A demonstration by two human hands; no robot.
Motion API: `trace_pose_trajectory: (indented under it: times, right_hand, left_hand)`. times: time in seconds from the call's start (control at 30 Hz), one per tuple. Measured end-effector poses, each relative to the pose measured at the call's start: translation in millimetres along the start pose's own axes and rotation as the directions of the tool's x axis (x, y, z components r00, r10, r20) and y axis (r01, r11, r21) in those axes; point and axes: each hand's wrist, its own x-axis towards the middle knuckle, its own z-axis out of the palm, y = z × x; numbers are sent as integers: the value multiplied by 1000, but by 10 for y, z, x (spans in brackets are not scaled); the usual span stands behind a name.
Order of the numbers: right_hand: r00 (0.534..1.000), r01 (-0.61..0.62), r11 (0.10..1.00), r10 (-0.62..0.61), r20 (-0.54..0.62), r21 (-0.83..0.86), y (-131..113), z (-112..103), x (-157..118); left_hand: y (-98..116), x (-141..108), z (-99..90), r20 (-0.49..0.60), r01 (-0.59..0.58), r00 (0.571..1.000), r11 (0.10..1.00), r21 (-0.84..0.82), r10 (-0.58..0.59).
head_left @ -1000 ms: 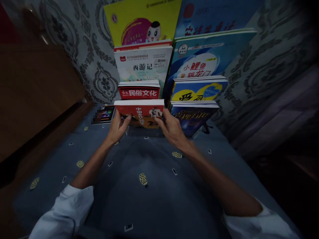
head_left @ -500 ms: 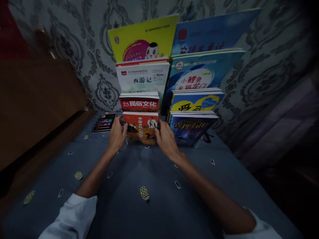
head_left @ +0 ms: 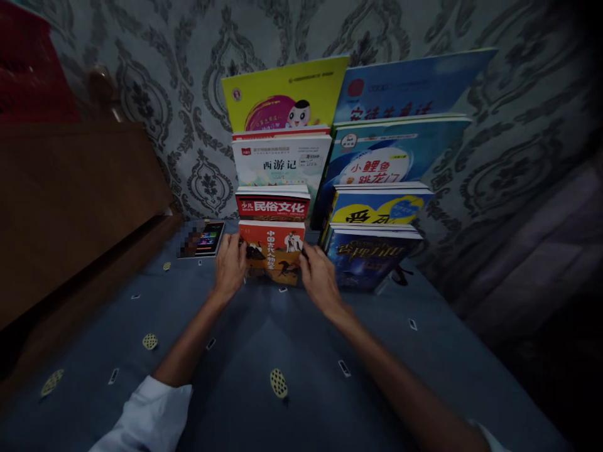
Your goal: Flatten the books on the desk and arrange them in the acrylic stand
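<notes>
A small orange book point(head_left: 271, 251) with horses on its cover stands upright at the front of the left row of books. My left hand point(head_left: 230, 267) is closed at its left edge, fingers curled behind. On the opposite edge, my right hand point(head_left: 319, 276) grips with its thumb toward the front, its other fingers partly hidden. Directly behind are a red book point(head_left: 273, 206), a pale book point(head_left: 280, 160) and a tall yellow-green book point(head_left: 287, 94). Beside my right hand stands a dark blue book point(head_left: 370, 257), front of the right row.
Behind it rise a yellow-and-blue book point(head_left: 381, 207), a teal book point(head_left: 400, 144) and a tall blue book point(head_left: 419, 81). A dark flat item point(head_left: 210, 238) lies left on the patterned blue cloth point(head_left: 226, 389). A brown wooden panel point(head_left: 80, 201) borders the left; patterned wallpaper backs everything.
The view has shifted, so the books appear slightly lower and further right. Both hands stay at the sides of the orange book.
</notes>
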Motion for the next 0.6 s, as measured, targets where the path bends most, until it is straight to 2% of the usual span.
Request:
trace_pose_trajectory:
  times: [0.17,0.2,0.27,0.33,0.4,0.5,0.6]
  right_hand:
    - [1000,14,1000,-14,-10,19,8,-6,-13]
    - [1000,18,1000,-18,-15,23,11,-9,-22]
    - [1000,21,999,-21,-7,27,9,-18,-48]
    - [1000,23,999,-24,18,31,-3,-33,-79]
    - [999,29,999,-30,32,38,-21,-46,-114]
    - [999,27,999,-28,30,43,-48,-45,-182]
    - [999,10,999,-12,37,49,-58,-27,-277]
  left_hand:
    - [-79,29,-28,33,-37,999,999,-33,38]
    - [-145,59,-47,64,-15,998,1000,-19,16]
    - [-345,134,-92,135,90,986,993,79,-100]
    - [-617,204,-139,182,208,949,944,258,-259]
    - [-905,244,-172,194,257,919,894,366,-343]
    - [-1251,258,-172,256,265,862,820,507,-438]
    - [-1439,290,-104,321,221,813,768,601,-486]
